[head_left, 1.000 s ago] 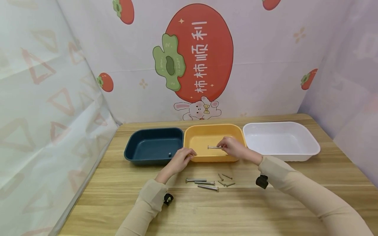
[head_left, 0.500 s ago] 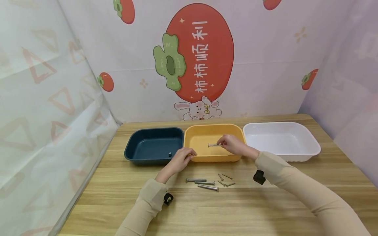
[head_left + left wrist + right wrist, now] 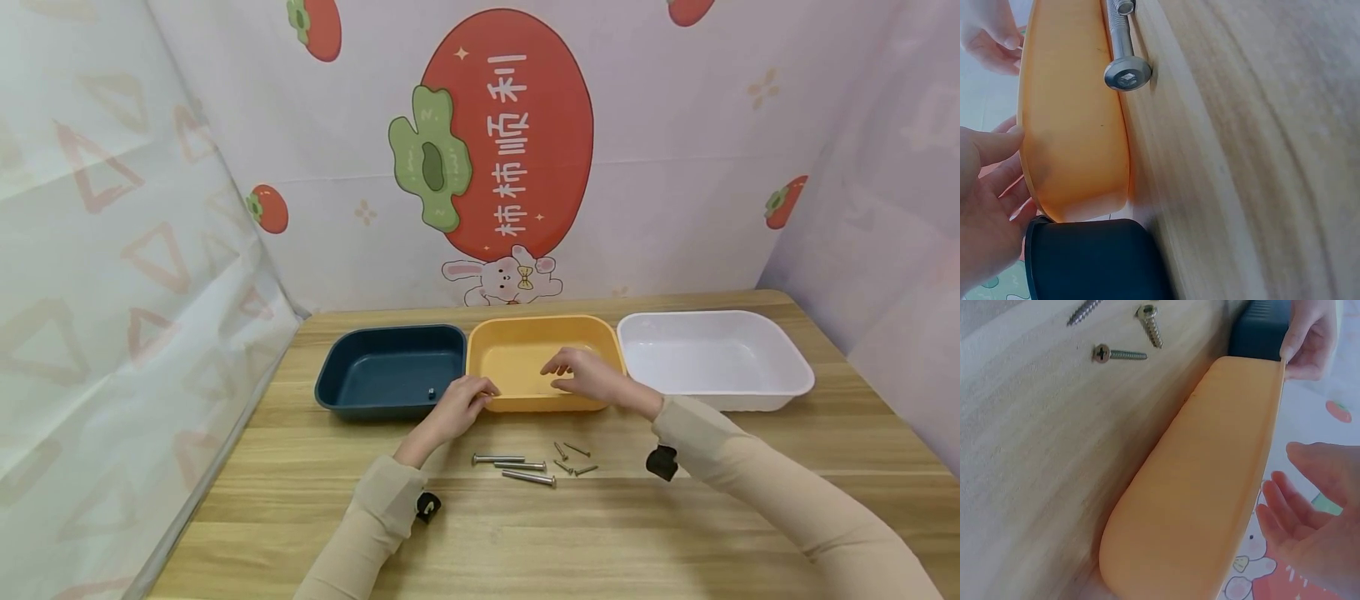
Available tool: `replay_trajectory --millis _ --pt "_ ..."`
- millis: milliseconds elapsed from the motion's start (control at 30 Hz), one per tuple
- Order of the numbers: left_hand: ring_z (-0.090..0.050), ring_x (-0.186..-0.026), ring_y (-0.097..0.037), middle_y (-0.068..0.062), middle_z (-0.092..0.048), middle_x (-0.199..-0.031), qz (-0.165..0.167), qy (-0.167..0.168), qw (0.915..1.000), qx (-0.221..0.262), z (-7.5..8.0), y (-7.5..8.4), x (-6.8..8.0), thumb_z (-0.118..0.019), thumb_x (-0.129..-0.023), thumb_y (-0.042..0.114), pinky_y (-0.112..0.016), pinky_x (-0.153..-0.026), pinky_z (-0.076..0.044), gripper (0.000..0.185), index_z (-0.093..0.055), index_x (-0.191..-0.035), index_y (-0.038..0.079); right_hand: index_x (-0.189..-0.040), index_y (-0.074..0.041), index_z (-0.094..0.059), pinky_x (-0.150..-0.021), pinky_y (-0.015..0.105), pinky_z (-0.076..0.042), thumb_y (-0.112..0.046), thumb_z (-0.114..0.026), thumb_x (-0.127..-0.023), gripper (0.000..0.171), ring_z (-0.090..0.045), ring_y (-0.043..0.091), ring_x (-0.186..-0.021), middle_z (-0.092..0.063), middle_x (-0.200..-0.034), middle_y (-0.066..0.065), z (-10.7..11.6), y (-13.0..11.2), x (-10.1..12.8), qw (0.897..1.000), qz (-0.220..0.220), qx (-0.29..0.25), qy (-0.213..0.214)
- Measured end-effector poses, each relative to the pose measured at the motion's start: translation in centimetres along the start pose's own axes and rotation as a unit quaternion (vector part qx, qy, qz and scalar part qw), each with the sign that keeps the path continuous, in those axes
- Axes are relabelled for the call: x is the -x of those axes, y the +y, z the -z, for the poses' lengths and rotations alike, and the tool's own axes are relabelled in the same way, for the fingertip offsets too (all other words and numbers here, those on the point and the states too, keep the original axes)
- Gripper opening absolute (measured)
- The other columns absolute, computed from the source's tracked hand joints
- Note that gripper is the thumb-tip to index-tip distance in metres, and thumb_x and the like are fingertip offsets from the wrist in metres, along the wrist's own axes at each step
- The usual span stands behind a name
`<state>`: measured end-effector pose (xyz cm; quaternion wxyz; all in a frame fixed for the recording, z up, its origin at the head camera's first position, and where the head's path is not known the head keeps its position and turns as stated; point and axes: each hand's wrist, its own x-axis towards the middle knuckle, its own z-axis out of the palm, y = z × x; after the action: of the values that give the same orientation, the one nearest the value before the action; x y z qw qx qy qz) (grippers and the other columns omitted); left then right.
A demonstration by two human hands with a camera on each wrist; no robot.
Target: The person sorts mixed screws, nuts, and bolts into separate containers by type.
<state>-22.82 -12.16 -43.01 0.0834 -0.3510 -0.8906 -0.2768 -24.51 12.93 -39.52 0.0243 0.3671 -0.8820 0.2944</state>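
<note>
My right hand (image 3: pixel 573 367) hovers over the yellow tray (image 3: pixel 510 354) with its fingers spread and nothing in them; in the right wrist view the right hand (image 3: pixel 1313 531) shows an empty palm beside the yellow tray (image 3: pixel 1210 487). My left hand (image 3: pixel 467 397) rests against the tray's front left corner, and its fingers (image 3: pixel 997 181) lie fairly straight along the yellow tray's (image 3: pixel 1072 125) outer wall. Three long bolts (image 3: pixel 520 465) lie on the table in front of the tray. One bolt (image 3: pixel 1127 72) shows its hex-socket head close up. The inside of the tray under my right hand is hidden.
A dark blue tray (image 3: pixel 375 371) with one small piece (image 3: pixel 432 392) in it stands left of the yellow one. A white tray (image 3: pixel 712 354) stands to the right. Several small screws (image 3: pixel 570 458) lie right of the bolts, and two screws (image 3: pixel 1119 354) show near the tray wall.
My right hand held a long bolt over the yellow tray; now the bolt is gone from its fingers and they have spread. The left hand has stayed put.
</note>
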Motion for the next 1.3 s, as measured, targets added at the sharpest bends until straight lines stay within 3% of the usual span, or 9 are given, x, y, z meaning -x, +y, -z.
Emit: replay_trajectory --millis 667,1033,1300 --pt "-0.054 -0.087 -0.019 -0.003 -0.062 -0.090 0.009 -0.006 0.9999 0.008 0.0 -0.1 0.0 -0.055 -0.085 0.002 -0.035 -0.078 -0.042 0.010 -0.061 -0.092 0.006 -0.097 0.001 -0.064 -0.076 0.039 -0.047 -0.001 -0.062 -0.079 0.018 -0.057 0.025 -0.084 -0.062 -0.090 0.012 -0.5 -2.4 1.0 0.998 0.015 -0.057 -0.003" --pt "-0.055 -0.087 -0.019 -0.003 -0.062 -0.090 0.006 -0.004 0.9999 0.007 -0.1 -0.1 -0.1 -0.055 -0.085 0.002 -0.035 -0.078 -0.042 0.010 -0.061 -0.091 0.007 -0.095 0.001 -0.064 -0.073 0.033 -0.048 0.001 -0.062 -0.078 0.017 -0.057 0.020 -0.082 -0.062 -0.090 0.009 -1.4 -3.5 1.7 0.997 0.028 -0.075 -0.010" --pt "-0.055 -0.088 -0.019 -0.003 -0.063 -0.090 0.011 -0.007 0.9999 0.008 0.0 -0.1 -0.1 -0.055 -0.085 0.003 -0.035 -0.079 -0.042 0.010 -0.062 -0.091 0.007 -0.098 -0.001 -0.064 -0.072 0.026 -0.048 0.001 -0.061 -0.079 0.019 -0.056 0.015 -0.082 -0.061 -0.092 0.006 -2.1 -4.1 2.7 0.994 0.030 -0.094 -0.044"
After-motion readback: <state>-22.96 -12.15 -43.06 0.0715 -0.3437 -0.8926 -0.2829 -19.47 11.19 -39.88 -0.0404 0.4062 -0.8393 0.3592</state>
